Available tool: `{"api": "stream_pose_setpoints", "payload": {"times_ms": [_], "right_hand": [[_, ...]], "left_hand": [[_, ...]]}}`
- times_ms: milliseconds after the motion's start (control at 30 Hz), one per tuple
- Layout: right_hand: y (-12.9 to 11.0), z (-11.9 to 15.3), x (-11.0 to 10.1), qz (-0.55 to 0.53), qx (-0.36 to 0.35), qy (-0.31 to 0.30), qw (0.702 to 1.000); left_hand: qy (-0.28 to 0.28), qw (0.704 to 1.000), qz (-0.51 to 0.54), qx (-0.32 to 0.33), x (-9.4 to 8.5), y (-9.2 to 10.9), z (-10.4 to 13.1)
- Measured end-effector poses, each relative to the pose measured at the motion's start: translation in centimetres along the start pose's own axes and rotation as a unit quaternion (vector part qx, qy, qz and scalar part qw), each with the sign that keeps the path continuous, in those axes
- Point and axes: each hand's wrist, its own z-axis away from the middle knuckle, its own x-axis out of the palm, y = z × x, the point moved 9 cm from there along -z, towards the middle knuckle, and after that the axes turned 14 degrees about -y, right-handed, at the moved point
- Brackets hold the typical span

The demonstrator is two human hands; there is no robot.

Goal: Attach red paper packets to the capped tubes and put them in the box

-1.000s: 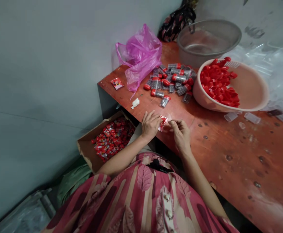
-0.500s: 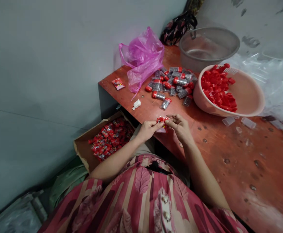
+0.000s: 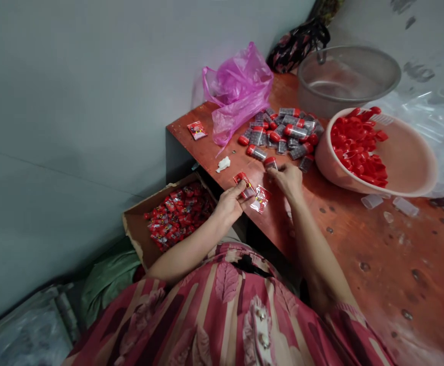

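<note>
My left hand point(image 3: 230, 204), closed, pinches a small red printed packet point(image 3: 243, 184) between thumb and fingers over the table's front edge. Another such packet, with a clear shiny film point(image 3: 260, 199), lies beside its fingertips. My right hand point(image 3: 289, 180) has its fingers closed on a small clear bottle with a red cap point(image 3: 270, 162); the fingers hide part of the bottle. Just behind it lies a heap of similar red-capped bottles point(image 3: 283, 131) with dark contents. A single printed packet point(image 3: 197, 130) rests near the table's left corner.
A pink basin point(image 3: 416, 168) holds red caps point(image 3: 357, 147). Behind it stands a grey basin point(image 3: 347, 101). A purple plastic bag point(image 3: 240, 86) lies beside the heap, near a white scrap point(image 3: 224, 163). Below the table's left edge, a cardboard box point(image 3: 130, 223) contains many red packets point(image 3: 179, 213).
My hands have moved apart. The right one has let go of the packet and reached forward to a bottle, while the left one keeps a packet. The view has shifted slightly left.
</note>
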Motion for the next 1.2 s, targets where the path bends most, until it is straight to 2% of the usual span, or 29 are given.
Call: {"api": "stream_pose_setpoints", "payload": {"times_ms": [67, 167, 200, 267, 367, 467, 567, 767, 867, 1067, 1200], "right_hand": [[0.7, 2.2, 0.1, -0.142, -0.026, -0.002, 0.989], [1.2, 6.8, 1.5, -0.34, -0.076, -0.031, 0.937], [1.2, 8.3, 2.4, -0.361, -0.082, -0.055, 0.927], [1.6, 11.0, 3.7, -0.39, -0.077, -0.065, 0.916], [2.1, 12.9, 5.1, -0.409, -0.073, -0.05, 0.908], [2.5, 13.0, 5.3, -0.393, -0.077, -0.024, 0.916], [2.5, 12.6, 5.1, -0.389, -0.079, -0.017, 0.918], [2.2, 12.2, 5.0, -0.444, -0.064, -0.051, 0.892], [2.7, 12.1, 4.9, -0.461, -0.065, -0.036, 0.884], [3.1, 12.3, 4.3, -0.416, -0.096, 0.011, 0.904], [3.0, 12.0, 4.6, -0.452, -0.089, -0.044, 0.887]], "left_hand": [[0.02, 0.999, 0.032, -0.004, -0.1, 0.0, -0.1], [0.037, 0.997, 0.065, -0.013, -0.1, -0.3, -0.5], [0.032, 0.997, 0.073, -0.012, 0.0, -0.4, -0.7], [0.014, 0.997, 0.08, -0.006, 0.5, -0.5, -1.1], [-0.001, 0.998, 0.064, -0.002, 1.2, -0.9, -1.5], [0.0, 0.999, 0.054, -0.002, 1.8, -1.5, -1.4], [-0.028, 0.999, 0.034, 0.007, 2.8, -1.7, -1.1], [-0.106, 0.991, -0.071, 0.034, 4.6, -1.1, -0.7], [-0.135, 0.985, -0.102, 0.033, 5.1, -1.1, -0.8], [-0.138, 0.977, -0.16, 0.003, 4.6, -2.1, -1.0], [-0.157, 0.967, -0.198, -0.011, 4.5, -1.8, -1.1]]}}
